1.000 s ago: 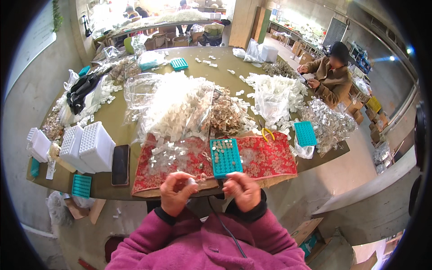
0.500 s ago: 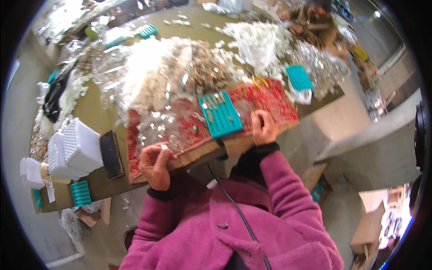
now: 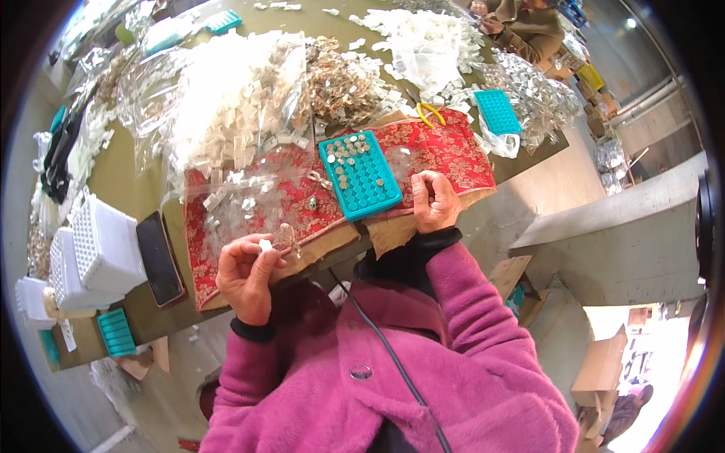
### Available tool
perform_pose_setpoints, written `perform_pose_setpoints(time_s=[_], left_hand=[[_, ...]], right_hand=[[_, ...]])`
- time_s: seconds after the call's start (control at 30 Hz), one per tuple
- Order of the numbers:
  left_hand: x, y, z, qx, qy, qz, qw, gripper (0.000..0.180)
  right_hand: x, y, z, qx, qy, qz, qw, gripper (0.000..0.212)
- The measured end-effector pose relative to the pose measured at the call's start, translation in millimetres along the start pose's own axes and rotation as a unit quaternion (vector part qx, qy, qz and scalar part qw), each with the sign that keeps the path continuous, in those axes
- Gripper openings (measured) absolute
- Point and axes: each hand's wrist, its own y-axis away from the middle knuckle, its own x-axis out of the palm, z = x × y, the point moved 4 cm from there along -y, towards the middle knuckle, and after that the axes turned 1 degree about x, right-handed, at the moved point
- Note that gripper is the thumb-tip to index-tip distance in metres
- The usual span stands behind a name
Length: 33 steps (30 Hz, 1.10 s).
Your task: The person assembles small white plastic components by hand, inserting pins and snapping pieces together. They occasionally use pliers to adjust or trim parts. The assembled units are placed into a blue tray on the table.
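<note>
Near the front left of the red patterned cloth (image 3: 332, 215), my left hand (image 3: 248, 281) pinches a small white piece (image 3: 265, 245) between thumb and fingers. A bit of clear plastic (image 3: 287, 237) shows just beyond those fingertips. To the right, my right hand (image 3: 436, 202) is closed above the cloth's front edge, thumb against curled fingers. Whatever it may hold is hidden. Between the hands lies a teal tray (image 3: 365, 198) of round pockets, with several small round metallic pieces in its far and left pockets. A tiny dark-and-white piece (image 3: 313, 203) rests left of the tray.
Yellow-handled pliers (image 3: 431, 115) lie at the cloth's far edge. Behind are heaps of white pieces (image 3: 234, 106) and brownish pieces (image 3: 340, 83). White stacked trays (image 3: 109, 249) and a dark phone-like slab (image 3: 160, 260) stand left. Another person (image 3: 525, 30) sits far right.
The whole view has shifted, so the table things appear further left and slightly higher. My left hand keeps its pinch on the white piece; my right hand stays closed beside the tray.
</note>
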Motion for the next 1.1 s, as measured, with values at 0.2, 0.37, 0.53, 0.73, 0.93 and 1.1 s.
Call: perform_pose_setpoints(time_s=[0.2,0.37,0.53,0.73,0.93,1.1], left_hand=[[2.5,-0.5,1.5,-0.010,-0.006,-0.005,1.000,0.022],[2.2,1.0,-3.5,-0.072,0.016,-0.009,0.997,0.021],[-0.8,-3.1,-2.2,-0.075,0.024,0.020,0.997,0.022],[-0.6,-4.7,-1.6,-0.067,0.010,0.038,0.997,0.022],[-1.3,-3.0,0.5,-0.027,-0.008,0.015,1.000,0.023],[0.9,-1.1,0.5,-0.011,-0.048,-0.009,0.999,0.023]], right_hand=[[0.2,1.1,1.1,-0.033,0.020,-0.005,0.999,0.010],[-1.0,-0.4,6.2,-0.036,0.018,-0.002,0.999,0.009],[0.2,-1.0,8.3,-0.017,0.041,0.019,0.999,0.010],[1.7,-0.9,7.1,-0.016,0.034,0.008,0.999,0.011],[1.9,-0.3,5.5,-0.039,0.036,0.002,0.999,0.010],[0.8,-0.9,7.8,-0.053,0.007,0.014,0.998,0.014]])
